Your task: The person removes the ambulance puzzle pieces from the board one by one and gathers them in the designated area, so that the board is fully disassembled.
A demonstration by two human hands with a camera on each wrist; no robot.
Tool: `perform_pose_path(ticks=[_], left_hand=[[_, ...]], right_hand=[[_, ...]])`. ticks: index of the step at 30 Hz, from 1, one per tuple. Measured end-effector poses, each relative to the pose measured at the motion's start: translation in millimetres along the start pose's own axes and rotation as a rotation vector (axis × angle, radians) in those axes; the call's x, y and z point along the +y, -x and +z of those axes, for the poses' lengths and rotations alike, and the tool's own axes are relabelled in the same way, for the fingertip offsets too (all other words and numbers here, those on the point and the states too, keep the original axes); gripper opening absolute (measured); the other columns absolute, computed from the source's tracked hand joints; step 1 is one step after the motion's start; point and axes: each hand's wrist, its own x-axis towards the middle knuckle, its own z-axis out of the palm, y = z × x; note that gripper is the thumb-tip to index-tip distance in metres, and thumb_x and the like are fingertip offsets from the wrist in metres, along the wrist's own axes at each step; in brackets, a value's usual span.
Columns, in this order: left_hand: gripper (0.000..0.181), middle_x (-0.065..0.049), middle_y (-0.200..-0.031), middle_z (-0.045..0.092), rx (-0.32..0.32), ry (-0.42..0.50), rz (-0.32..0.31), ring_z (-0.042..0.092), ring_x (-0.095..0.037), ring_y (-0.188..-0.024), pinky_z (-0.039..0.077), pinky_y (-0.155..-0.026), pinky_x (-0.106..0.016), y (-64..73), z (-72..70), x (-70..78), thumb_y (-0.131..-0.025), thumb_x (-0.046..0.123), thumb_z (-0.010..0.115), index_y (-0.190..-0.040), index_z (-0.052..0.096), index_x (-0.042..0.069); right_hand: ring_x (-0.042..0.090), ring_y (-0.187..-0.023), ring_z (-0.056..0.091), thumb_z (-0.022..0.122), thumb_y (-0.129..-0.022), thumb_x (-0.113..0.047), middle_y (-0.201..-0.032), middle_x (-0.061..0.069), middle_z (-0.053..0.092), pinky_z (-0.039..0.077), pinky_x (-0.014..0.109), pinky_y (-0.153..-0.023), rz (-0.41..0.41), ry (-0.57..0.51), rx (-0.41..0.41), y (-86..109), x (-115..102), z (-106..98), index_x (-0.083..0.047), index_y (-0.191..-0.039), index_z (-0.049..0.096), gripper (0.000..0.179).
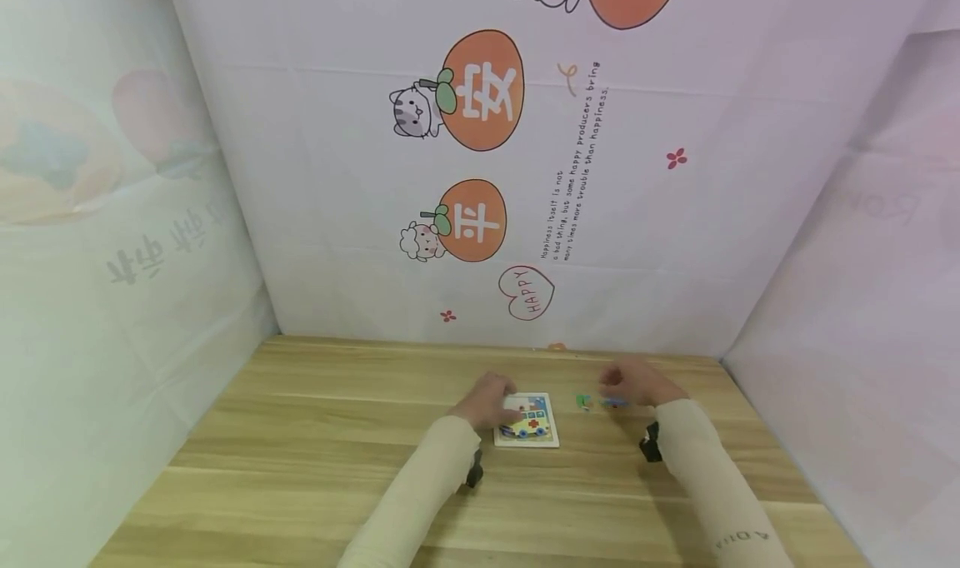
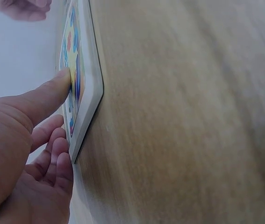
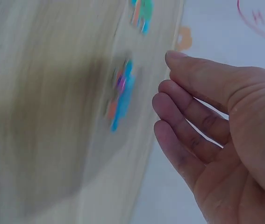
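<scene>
A small square jigsaw puzzle (image 1: 538,425) with a white frame lies flat on the wooden table. Its picture shows a yellow vehicle with a red cross and blue wheels. My left hand (image 1: 483,401) holds it at its left side: the thumb (image 2: 53,91) presses on the picture, while the curled fingers (image 2: 60,144) rest against the frame's edge. Right of the puzzle lie two loose puzzle pieces, a green one (image 1: 583,401) and a blue one (image 1: 615,401). Above the blue piece hovers my right hand (image 1: 636,382), its fingers loosely bent, holding nothing.
The wooden table (image 1: 337,435) reaches back to a white printed cloth wall (image 1: 337,218). More white cloth hangs along the left side (image 1: 112,343) and the right side (image 1: 862,318). A dark wrist camera (image 1: 651,443) sits under the right sleeve.
</scene>
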Motion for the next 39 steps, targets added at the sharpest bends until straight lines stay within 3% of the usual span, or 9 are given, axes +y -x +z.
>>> perform_pose_path(ticks=[4, 9, 15, 20, 29, 39], left_hand=[[0.05, -0.014, -0.128, 0.063, 0.003, -0.016, 0.004, 0.06, -0.028, -0.12, 0.053, -0.111, -0.045, -2.5, 2.3, -2.8, -0.091, 0.023, 0.083, -0.131, 0.065, -0.001], [0.05, -0.014, -0.127, 0.064, 0.004, -0.025, 0.005, 0.06, -0.027, -0.118, 0.054, -0.11, -0.044, -4.7, 5.1, -4.4, -0.091, 0.024, 0.084, -0.13, 0.066, 0.0], [0.05, -0.014, -0.128, 0.064, 0.004, -0.039, 0.012, 0.06, -0.027, -0.118, 0.054, -0.11, -0.043, -6.7, 6.7, -5.4, -0.091, 0.025, 0.083, -0.131, 0.066, 0.0], [0.049, -0.013, -0.129, 0.063, 0.002, -0.047, 0.003, 0.059, -0.026, -0.12, 0.053, -0.111, -0.041, -5.3, 6.6, -3.9, -0.092, 0.024, 0.082, -0.132, 0.065, 0.0], [0.048, -0.014, -0.131, 0.062, -0.009, -0.027, -0.005, 0.059, -0.028, -0.122, 0.053, -0.112, -0.043, -1.4, 1.5, 1.7, -0.094, 0.023, 0.08, -0.134, 0.064, 0.0], [0.049, -0.014, -0.129, 0.062, -0.001, -0.028, -0.005, 0.059, -0.027, -0.12, 0.053, -0.111, -0.044, -1.2, -0.1, 1.6, -0.093, 0.023, 0.082, -0.132, 0.064, -0.001]], right_hand=[[0.03, -0.104, 0.071, 0.074, -0.097, -0.013, -0.112, 0.015, 0.076, 0.061, 0.051, -0.095, -0.06, 0.014, -0.002, -12.1, -21, 11, 0.001, -0.115, 0.074, 0.023], [0.022, -0.104, 0.07, 0.075, -0.098, -0.016, -0.112, 0.005, 0.076, 0.061, 0.049, -0.097, -0.058, 0.042, -0.037, -26.4, -42, 28, -0.009, -0.115, 0.075, 0.019], [0.018, -0.096, 0.069, 0.077, -0.094, -0.009, -0.104, 0.005, 0.077, 0.062, 0.043, -0.091, -0.18, 0.076, -0.038, -37.3, -62, 43, -0.007, -0.109, 0.077, 0.015], [0.018, -0.092, 0.071, 0.08, -0.089, -0.004, -0.101, 0.009, 0.078, 0.064, 0.04, -0.087, -0.247, 0.029, -0.063, -39.8, -71, 52, -0.003, -0.104, 0.077, 0.015], [0.012, -0.087, 0.068, 0.081, -0.088, -0.003, -0.097, 0.006, 0.077, 0.063, 0.035, -0.083, -0.224, 0.037, -0.077, -44.1, -72, 58, -0.005, -0.1, 0.077, 0.013], [0.013, -0.088, 0.067, 0.082, -0.087, -0.004, -0.095, 0.004, 0.077, 0.063, 0.039, -0.087, -0.185, 0.035, -0.095, -48.6, -73, 57, -0.007, -0.098, 0.077, 0.012]])
